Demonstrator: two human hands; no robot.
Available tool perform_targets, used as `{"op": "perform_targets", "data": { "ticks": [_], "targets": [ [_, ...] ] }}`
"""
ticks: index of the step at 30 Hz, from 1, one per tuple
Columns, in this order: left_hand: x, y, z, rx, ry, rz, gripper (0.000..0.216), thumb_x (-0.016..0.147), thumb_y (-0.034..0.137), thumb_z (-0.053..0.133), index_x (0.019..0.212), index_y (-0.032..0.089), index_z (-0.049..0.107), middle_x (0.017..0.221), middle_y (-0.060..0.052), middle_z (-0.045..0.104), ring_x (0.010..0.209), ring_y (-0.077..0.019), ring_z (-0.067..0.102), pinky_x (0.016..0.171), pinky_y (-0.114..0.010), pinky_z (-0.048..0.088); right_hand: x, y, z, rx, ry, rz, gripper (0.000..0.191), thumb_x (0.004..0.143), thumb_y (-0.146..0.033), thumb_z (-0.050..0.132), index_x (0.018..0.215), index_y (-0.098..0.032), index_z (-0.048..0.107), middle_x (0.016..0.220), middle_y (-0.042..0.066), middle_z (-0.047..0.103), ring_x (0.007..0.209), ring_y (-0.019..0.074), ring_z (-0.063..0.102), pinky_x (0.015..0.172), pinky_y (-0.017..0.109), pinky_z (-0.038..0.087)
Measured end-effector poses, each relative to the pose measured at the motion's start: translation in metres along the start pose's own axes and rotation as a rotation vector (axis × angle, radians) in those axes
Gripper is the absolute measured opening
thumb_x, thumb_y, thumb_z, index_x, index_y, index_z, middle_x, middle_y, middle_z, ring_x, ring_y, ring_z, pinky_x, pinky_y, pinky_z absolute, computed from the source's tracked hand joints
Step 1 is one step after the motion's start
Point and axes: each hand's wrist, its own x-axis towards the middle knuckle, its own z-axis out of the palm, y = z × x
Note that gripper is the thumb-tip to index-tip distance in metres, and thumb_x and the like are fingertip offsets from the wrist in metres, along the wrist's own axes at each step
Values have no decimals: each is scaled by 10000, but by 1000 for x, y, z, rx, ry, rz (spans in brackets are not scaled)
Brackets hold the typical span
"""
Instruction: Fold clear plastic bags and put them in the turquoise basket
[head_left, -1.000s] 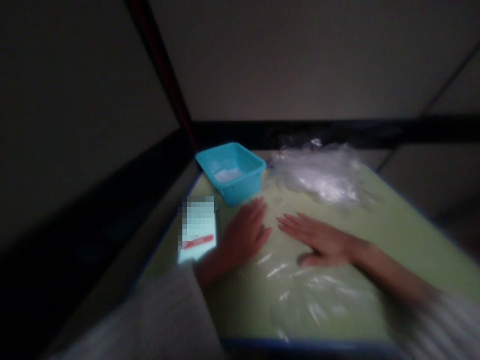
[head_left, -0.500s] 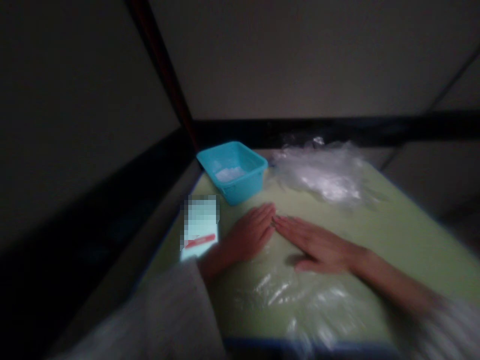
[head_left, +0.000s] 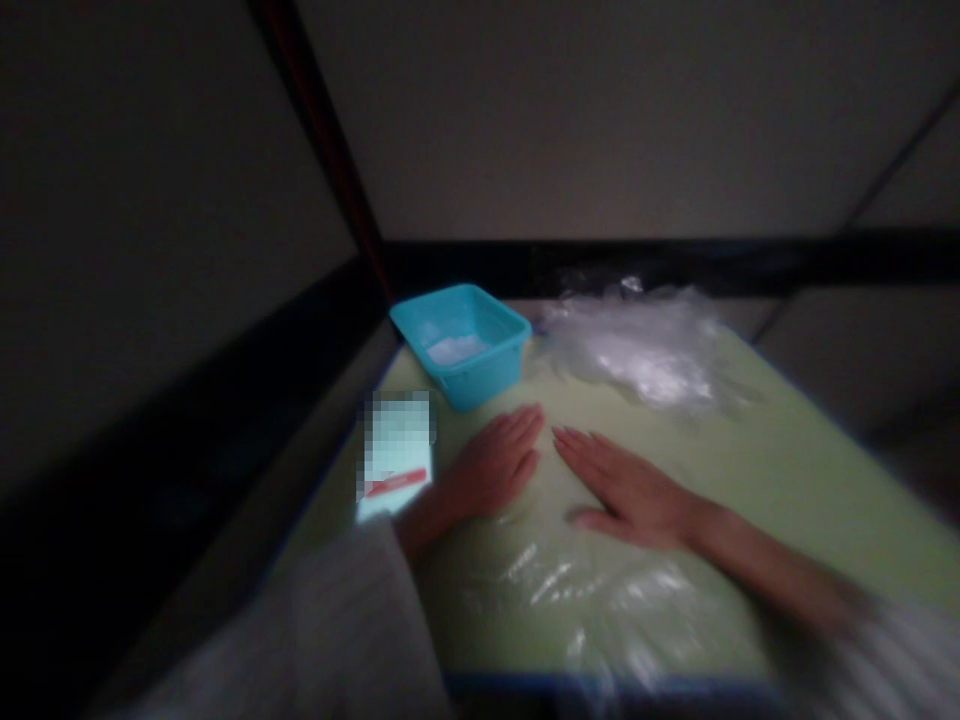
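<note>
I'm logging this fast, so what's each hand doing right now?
Left hand: open, palm down, holding nothing visible.
Right hand: open, palm down by clear plastic, holding nothing visible.

Dim light overall, strongest on the table around the blue tub (head_left: 484, 382) and sinking almost to black well left of it, where detail is lost; the light's source cannot be told. White glare sits on the plastic heap (head_left: 649, 350) right of the tub, with thin streaks on the clear film (head_left: 637, 600) nearer the viewer. Just in front of the tub, left, a pale rectangle (head_left: 396, 450) glows, mostly pixelated. Everything looks soft, the right sleeve (head_left: 907, 650), far from the tub, smeared most
</note>
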Motion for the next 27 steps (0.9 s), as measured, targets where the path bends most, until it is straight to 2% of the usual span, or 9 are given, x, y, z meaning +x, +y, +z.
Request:
{"op": "perform_targets", "data": {
  "ticks": [7,14,19,23,27],
  "targets": [
    [-1,-4,1,16,5,40,484,968,270,263,1420,100,307,1514,-133,289,1420,-204,218,1154,-399,238,-30,10,-4,-67,56,39,786,923,-552,400,1506,-181,25,1533,117,188,1397,272,239,1136,473,249],
    [0,-4,-2,22,-22,20,485,963,268,268,1414,98,314,1505,-139,308,1413,-212,239,1143,-398,251,-69,21,-11,-152,61,151,742,940,-533,368,1505,-222,2,1537,91,206,1386,293,265,1112,520,277],
    [0,-6,-1,38,-35,21,494,963,269,247,1410,68,309,1504,-153,303,1420,-213,215,1142,-397,253,-84,23,-11,-207,78,234,738,941,-530,361,1503,-239,-19,1538,88,215,1386,294,266,1104,532,287],
    [-2,-6,-5,35,43,-20,499,968,273,232,1422,71,270,1514,-160,278,1425,-211,201,1146,-407,251,-88,25,-11,-235,81,255,740,945,-531,340,1500,-234,-51,1537,101,222,1388,291,264,1102,540,281],
    [-8,0,-13,32,130,-52,500,973,271,232,1428,64,246,1518,-166,265,1433,-214,166,1165,-409,220,-93,40,-10,-275,76,304,741,944,-530,351,1504,-216,-18,1526,121,252,1386,280,274,1106,524,278]
  ]
}}
